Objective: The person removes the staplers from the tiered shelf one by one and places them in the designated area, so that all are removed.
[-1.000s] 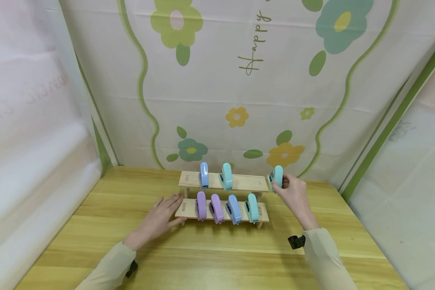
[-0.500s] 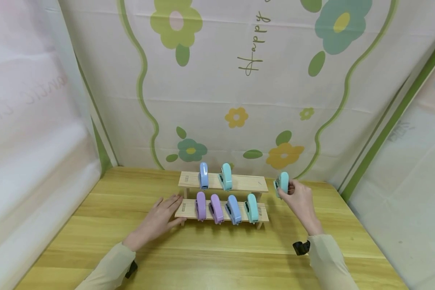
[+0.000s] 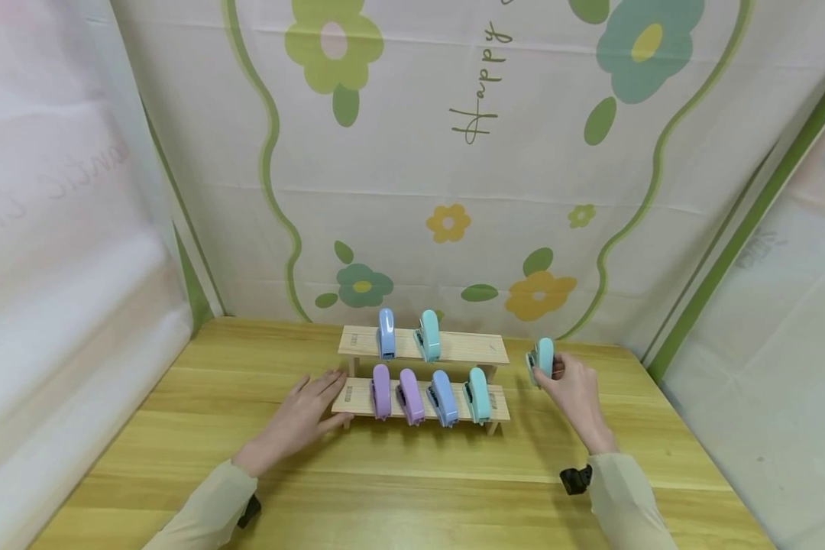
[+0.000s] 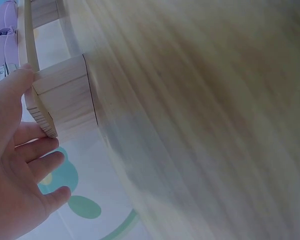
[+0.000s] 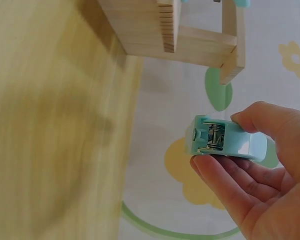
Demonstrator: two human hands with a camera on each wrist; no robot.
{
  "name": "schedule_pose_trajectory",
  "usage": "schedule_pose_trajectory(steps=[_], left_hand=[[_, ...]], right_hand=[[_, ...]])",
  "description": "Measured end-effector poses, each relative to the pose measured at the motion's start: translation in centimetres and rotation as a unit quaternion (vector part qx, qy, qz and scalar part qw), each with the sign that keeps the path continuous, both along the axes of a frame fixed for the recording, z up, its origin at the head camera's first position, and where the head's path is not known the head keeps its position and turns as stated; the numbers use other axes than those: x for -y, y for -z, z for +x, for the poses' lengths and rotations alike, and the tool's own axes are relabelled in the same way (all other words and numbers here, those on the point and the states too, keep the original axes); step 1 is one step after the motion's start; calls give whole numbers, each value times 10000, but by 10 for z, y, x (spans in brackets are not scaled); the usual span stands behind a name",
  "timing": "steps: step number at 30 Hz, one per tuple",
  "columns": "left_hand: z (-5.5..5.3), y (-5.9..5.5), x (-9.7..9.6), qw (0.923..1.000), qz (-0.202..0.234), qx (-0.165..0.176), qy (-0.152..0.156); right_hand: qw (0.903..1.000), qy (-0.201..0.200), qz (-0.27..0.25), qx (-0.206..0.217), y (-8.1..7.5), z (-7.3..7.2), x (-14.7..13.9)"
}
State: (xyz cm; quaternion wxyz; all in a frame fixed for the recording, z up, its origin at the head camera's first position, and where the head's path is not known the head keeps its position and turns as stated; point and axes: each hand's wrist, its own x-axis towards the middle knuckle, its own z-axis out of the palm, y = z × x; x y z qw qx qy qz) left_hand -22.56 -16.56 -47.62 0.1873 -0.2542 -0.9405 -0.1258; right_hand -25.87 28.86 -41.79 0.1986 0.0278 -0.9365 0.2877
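On the back curtain [image 3: 392,168] we read "Happy" [image 3: 477,84] in green script, running vertically. Left curtain [image 3: 76,229] has script too, maybe "antic", but it's too faint for us to be sure. Small marks on the plank ends of the two-tier wooden rack [image 3: 354,365]: too small to read.

Mini staplers, we count seven. Upper tier [image 3: 470,348], two: upper blue stapler [image 3: 386,334], upper mint stapler [image 3: 429,336]. Lower tier [image 3: 347,408], four, left to right: first purple stapler [image 3: 381,392], second purple stapler [image 3: 410,397], lower blue stapler [image 3: 443,399], lower mint stapler [image 3: 477,395]. Seventh is the held mint stapler [image 3: 541,360], pinched between thumb and fingers of our right hand [image 3: 577,393]; metal spring [image 5: 216,136] visible at its end.

Position: held mint stapler is off the rack's right end, raised, visible gap, no contact. Left hand [image 3: 301,412]: fingers extended and slightly spread, touching the lower tier's left end, thumb at its front edge.

Edges: upper plank runs on well past the upper mint stapler to its right end. Lower row leaves short plank margins at both ends. Wood-grain table [image 3: 412,489] extends left, right and in front of the rack; its back edge meets the curtain close behind.
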Motion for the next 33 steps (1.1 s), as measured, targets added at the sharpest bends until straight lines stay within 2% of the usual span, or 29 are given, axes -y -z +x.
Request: schedule_pose_trajectory(steps=[12,26,33], left_hand=[[0,-2,-1,9999,-7,151,-14],[0,-2,-1,9997,-2,255,-46],[1,-1,-1,9995,49,293,-48]], right_hand=[[9994,52,-159,315,14,2,-11],[9991,42,-95,404,32,3,-18],[9982,134,-116,573,35,3,-20]])
